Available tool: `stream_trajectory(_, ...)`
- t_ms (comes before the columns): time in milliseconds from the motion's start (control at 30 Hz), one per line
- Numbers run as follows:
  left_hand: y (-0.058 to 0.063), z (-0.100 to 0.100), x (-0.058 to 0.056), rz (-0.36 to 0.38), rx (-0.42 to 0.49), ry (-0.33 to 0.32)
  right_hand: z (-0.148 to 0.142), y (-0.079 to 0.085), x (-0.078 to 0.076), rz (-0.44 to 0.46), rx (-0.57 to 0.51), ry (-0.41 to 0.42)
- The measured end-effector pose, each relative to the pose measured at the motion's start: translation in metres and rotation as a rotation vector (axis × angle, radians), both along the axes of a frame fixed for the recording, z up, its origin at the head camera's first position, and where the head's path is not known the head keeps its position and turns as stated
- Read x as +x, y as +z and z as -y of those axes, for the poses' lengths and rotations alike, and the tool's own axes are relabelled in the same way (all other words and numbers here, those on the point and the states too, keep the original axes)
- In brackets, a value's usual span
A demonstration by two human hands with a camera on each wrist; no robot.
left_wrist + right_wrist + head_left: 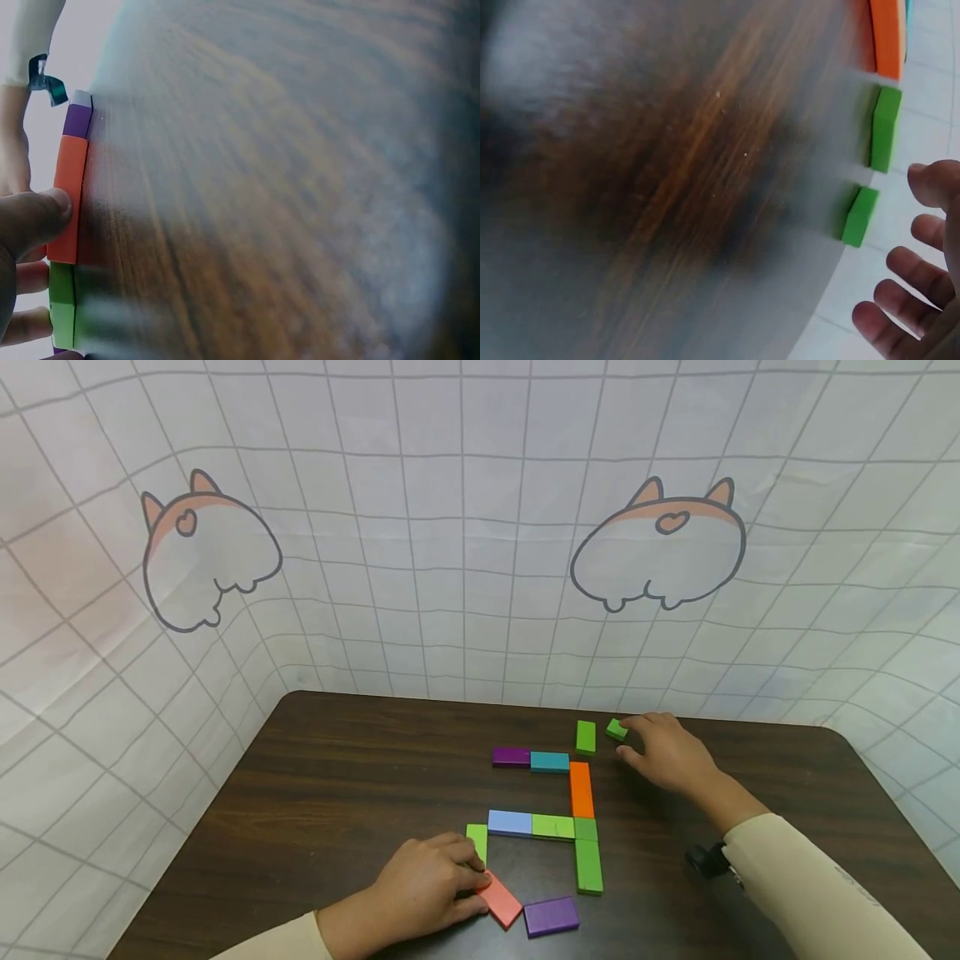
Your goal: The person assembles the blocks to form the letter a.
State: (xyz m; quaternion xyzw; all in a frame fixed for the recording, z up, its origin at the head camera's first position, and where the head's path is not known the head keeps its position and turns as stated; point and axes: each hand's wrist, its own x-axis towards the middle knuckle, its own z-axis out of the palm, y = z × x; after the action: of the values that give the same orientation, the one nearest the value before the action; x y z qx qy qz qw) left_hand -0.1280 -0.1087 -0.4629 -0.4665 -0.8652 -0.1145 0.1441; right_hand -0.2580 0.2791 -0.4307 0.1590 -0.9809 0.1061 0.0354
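Observation:
In the head view, my left hand [427,889] is at the salmon-red block [502,902], which lies slanted on the table. Its thumb lies against that block's side in the left wrist view, with other fingers close to a green block [63,304]. A light green block [477,843] touches the upper end of the salmon one, partly covered by my fingers. Farther back, my right hand [667,753] reaches beside a small green block [617,729], fingers spread and loosely bent. The right wrist view shows a gap between those fingers and the small green block [860,216].
Purple [551,917], green [588,867], orange [581,789], teal [550,762], dark purple [511,757] and blue [510,822] blocks form a bent line on the dark wooden table [337,768]. A separate green block [586,737] lies near the back edge, before a white grid curtain [420,568].

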Motion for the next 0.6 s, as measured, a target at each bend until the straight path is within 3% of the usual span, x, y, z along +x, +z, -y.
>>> stream_trajectory(233, -0.002, 0.000, -0.001, -0.016, 0.013, -0.011, -0.003, -0.008, -0.012, 0.078, -0.014, -0.030)
stream_trajectory(600, -0.002, 0.002, -0.001, 0.001, 0.003, -0.006, -0.003, -0.015, -0.026, 0.122, -0.050, -0.055)
